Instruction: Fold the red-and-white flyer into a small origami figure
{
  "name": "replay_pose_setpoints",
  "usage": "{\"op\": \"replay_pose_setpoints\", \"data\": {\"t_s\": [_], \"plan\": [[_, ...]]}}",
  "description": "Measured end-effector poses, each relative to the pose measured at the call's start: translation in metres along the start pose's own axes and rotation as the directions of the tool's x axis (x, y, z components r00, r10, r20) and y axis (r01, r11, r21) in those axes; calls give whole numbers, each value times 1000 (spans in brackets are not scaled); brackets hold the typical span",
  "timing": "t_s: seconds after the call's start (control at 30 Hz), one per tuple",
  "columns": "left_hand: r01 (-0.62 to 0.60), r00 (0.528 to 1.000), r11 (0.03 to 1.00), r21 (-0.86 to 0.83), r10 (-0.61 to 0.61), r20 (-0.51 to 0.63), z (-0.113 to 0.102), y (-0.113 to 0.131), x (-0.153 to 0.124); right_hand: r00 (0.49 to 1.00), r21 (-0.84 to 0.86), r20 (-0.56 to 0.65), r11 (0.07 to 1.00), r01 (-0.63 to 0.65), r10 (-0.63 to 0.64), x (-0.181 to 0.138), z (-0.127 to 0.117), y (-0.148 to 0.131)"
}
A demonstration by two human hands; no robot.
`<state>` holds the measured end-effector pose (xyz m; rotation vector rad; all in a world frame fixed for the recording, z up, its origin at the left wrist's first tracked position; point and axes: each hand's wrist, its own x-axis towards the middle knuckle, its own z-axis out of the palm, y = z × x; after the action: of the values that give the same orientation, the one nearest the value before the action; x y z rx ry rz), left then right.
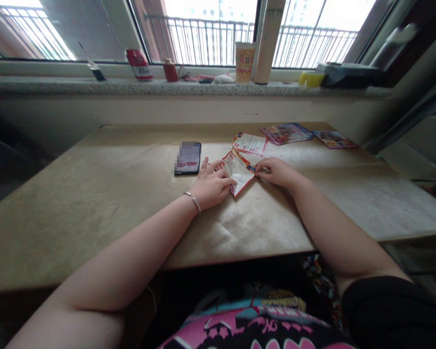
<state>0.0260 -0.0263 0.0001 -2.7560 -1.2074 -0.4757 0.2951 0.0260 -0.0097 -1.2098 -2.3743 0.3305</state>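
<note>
A printed paper leaflet (pixel 241 167), white with red edges and a colourful strip, lies partly folded on the table. My left hand (pixel 212 183) rests over its left side, fingers spread and pressing the paper down; a silver bangle circles the wrist. At the right corner of the leaflet, my right hand (pixel 274 172) pinches the edge between thumb and fingers. Just behind it lies a second white sheet (pixel 252 143) with red print, partly covered by the leaflet. A phone (pixel 189 159) with its screen lit lies left of my left hand.
A stack of colourful leaflets (pixel 287 134) and another leaflet (pixel 334 139) lie at the back right of the table (pixel 94 203). Along the windowsill (pixel 203 88) stand a red can (pixel 139 64), a red lighter-like object (pixel 170 71), a patterned cup (pixel 244 63) and a yellow item (pixel 311 79).
</note>
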Motion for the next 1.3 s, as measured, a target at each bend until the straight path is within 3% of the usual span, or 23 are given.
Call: {"op": "replay_pose_setpoints", "data": {"t_s": [0.4, 0.63, 0.9, 0.97, 1.13, 1.3], "plan": [[12, 1000, 1000, 4, -12, -8, 0, 2, 1, 965, 42, -137, 975, -220, 224, 5, 13, -31], [-10, 1000, 1000, -5, 10, -20, 0, 2, 0, 894, 179, -268, 931, -319, 359, 7, 19, -37], [26, 999, 999, -37, -27, -22, -2, 4, 1, 860, 513, -173, 789, -338, 481, 12, 27, -32], [26, 999, 999, -45, -27, -20, -2, 3, 1, 851, 507, -159, 782, -364, 500, 12, 28, -29], [10, 1000, 998, -70, -12, -27, -1, 2, 0, 828, 356, -254, 845, -400, 499, 11, 26, -24], [30, 999, 997, -71, -32, -23, 0, 2, 0, 850, 361, -192, 840, -404, 491, 9, 22, -26]]}}
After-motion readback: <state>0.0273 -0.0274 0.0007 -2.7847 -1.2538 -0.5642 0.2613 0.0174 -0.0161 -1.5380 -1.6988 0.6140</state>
